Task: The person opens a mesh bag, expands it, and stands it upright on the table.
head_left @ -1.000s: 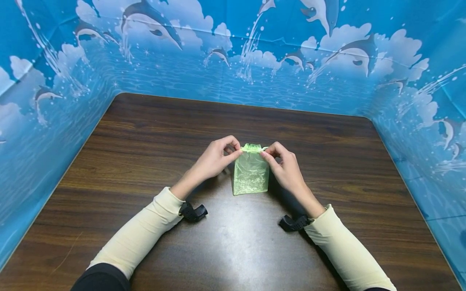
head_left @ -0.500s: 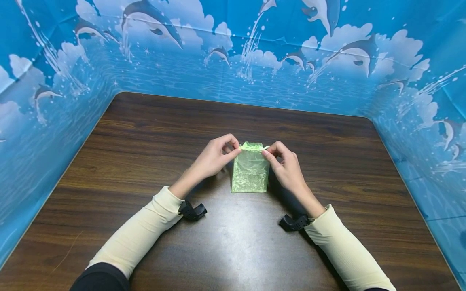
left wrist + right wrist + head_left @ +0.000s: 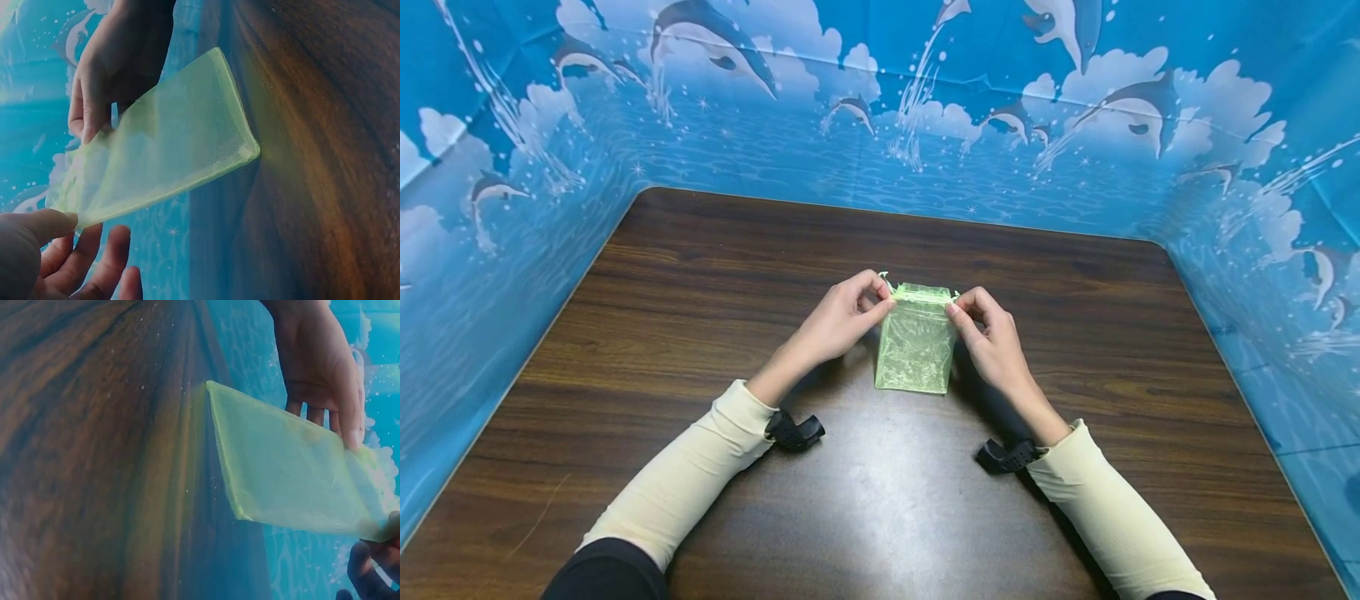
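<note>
A sheer light-green organza drawstring bag (image 3: 913, 346) hangs between both hands in the head view, its mouth toward the back of the table. My left hand (image 3: 850, 315) pinches its upper left corner between thumb and forefinger. At the opposite top corner my right hand (image 3: 990, 337) does the same. Small loops of drawstring (image 3: 886, 282) stick out by the left fingertips. In the left wrist view the bag (image 3: 181, 128) slants down toward the tabletop, and its fabric is see-through. Nothing can be made out inside it. The right wrist view shows the bag (image 3: 281, 465) stretched fairly flat.
A dark wood-grain table (image 3: 700, 250) lies beneath the hands. Blue cloth (image 3: 775, 150) printed with dolphins and clouds stands around its back and sides. Black wrist devices (image 3: 796, 432) are strapped under both wrists.
The bag's gathered top has spread wider and flatter between the hands. Both hands have shifted slightly away with it. The drawstring loops at the left corner now stand out.
</note>
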A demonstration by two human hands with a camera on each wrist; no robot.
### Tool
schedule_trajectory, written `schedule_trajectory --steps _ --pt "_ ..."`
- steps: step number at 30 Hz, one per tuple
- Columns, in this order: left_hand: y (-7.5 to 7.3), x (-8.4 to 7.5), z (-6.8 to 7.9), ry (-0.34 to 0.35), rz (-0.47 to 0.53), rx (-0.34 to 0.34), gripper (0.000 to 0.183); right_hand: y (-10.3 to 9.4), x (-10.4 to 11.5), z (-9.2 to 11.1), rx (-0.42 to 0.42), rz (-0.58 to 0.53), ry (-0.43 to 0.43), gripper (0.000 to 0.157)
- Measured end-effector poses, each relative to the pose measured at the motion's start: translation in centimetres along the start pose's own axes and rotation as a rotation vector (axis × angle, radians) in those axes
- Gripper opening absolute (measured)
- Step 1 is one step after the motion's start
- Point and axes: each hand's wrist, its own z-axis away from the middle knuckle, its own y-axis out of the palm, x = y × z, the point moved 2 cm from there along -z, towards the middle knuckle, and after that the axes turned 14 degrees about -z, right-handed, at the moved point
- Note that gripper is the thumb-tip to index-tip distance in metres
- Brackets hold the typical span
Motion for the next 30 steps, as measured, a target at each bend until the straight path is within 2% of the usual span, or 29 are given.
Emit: schedule_trajectory --steps 7,21,25,30 --pt "-0.02 0.09 -0.12 0.010 -0.036 0.007 0.026 0.25 0.23 0.06 0.025 0.016 -0.069 0.013" --pt "0.12 0.07 -0.16 0.075 -0.056 -0.058 0.016 0.58 0.42 0.10 0.043 0.152 -0.116 0.008" --pt "0.07 -0.03 -0.04 0.072 -0.056 -0.067 0.015 0.52 0.20 0.12 0.044 0.166 -0.130 0.008" --pt "-0.19 -0.10 0.09 0.055 -0.073 -0.115 0.014 0.32 0.14 0.11 0.020 0.172 -0.131 0.010"
